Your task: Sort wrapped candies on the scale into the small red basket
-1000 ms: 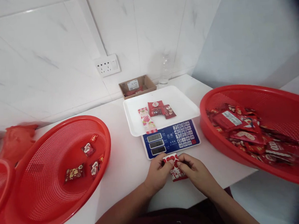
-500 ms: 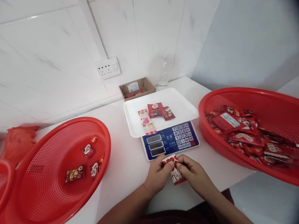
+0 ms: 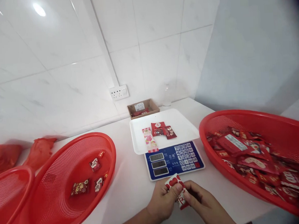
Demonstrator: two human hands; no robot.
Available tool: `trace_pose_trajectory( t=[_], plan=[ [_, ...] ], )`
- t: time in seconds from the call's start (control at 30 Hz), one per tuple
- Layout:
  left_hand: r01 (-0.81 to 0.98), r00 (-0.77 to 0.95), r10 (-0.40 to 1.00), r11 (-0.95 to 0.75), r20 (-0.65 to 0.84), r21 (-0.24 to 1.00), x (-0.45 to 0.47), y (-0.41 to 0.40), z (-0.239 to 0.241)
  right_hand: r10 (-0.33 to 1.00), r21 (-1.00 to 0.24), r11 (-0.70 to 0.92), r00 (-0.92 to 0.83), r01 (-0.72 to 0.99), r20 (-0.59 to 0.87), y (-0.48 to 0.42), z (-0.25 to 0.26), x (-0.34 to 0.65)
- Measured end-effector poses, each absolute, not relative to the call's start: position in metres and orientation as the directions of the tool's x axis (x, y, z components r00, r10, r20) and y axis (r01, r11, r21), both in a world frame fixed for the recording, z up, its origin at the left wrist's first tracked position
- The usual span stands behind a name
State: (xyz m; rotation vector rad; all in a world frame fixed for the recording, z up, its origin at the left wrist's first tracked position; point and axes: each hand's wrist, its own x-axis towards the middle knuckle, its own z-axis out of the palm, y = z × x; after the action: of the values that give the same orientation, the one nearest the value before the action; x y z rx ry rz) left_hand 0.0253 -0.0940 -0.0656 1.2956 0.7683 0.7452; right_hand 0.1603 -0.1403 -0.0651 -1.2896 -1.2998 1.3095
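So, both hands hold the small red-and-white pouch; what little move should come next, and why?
Probably pull its top edge apart: the left hand and right hand both pinch the pouch before the scale, where three sweets lie on the tray.

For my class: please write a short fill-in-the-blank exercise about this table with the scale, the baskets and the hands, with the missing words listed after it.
1. The white tray carries ___ packets.
2. The left hand and right hand hold a small packet in ___ of the scale.
3. The fuller basket stands on the person's ___ side.
4. The near-empty basket is ___ in colour.
Missing words: three; front; right; red.
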Motion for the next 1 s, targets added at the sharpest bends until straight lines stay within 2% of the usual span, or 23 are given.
trace_pose_trajectory(
  t=[0.1,0.23,0.33,0.47,0.53,0.6,0.63,0.7,0.8,0.9,1.0],
  plan=[
    [-0.024,0.550,0.835,0.051,-0.030,0.998,0.031,-0.091,-0.064,0.994,-0.988,-0.070,-0.070,0.139,-0.081,-0.139,-0.067,0.165],
    [-0.024,0.561,0.819,-0.125,0.117,0.992,0.032,-0.081,-0.060,0.998,-0.980,-0.057,0.051,0.192,-0.048,-0.128,-0.060,0.175],
    [0.084,0.453,0.865,-0.284,0.217,0.955,0.026,-0.070,-0.052,0.984,-0.975,-0.023,0.176,0.223,0.017,-0.108,-0.043,0.182],
    [0.294,0.280,0.887,-0.444,0.368,0.847,0.014,-0.051,-0.042,0.965,-0.948,0.045,0.233,0.316,0.123,-0.067,-0.025,0.181],
    [0.394,0.272,0.844,-0.537,0.463,0.746,0.006,-0.042,-0.040,0.932,-0.855,0.152,0.217,0.496,0.291,-0.046,-0.024,0.176],
    [0.523,0.313,0.804,-0.590,0.505,0.615,-0.004,-0.035,-0.040,0.879,-0.666,0.251,0.123,0.702,0.461,-0.031,-0.029,0.169],
    [0.593,0.341,0.800,-0.591,0.494,0.547,-0.009,-0.032,-0.041,0.867,-0.564,0.265,0.063,0.782,0.495,-0.026,-0.032,0.165],
    [0.710,0.383,0.815,-0.561,0.434,0.426,-0.018,-0.029,-0.042,0.893,-0.407,0.230,-0.026,0.884,0.449,-0.021,-0.038,0.158],
    [0.788,0.427,0.833,-0.533,0.352,0.308,-0.025,-0.026,-0.041,0.954,-0.259,0.180,-0.104,0.949,0.281,-0.019,-0.042,0.149],
    [0.801,0.461,0.825,-0.545,0.327,0.247,-0.024,-0.020,-0.037,0.966,-0.204,0.203,-0.162,0.958,0.202,-0.013,-0.040,0.143],
    [0.818,0.456,0.832,-0.532,0.317,0.220,-0.019,-0.013,-0.032,0.963,-0.209,0.219,-0.176,0.953,0.205,-0.004,-0.034,0.141]
  ],
)
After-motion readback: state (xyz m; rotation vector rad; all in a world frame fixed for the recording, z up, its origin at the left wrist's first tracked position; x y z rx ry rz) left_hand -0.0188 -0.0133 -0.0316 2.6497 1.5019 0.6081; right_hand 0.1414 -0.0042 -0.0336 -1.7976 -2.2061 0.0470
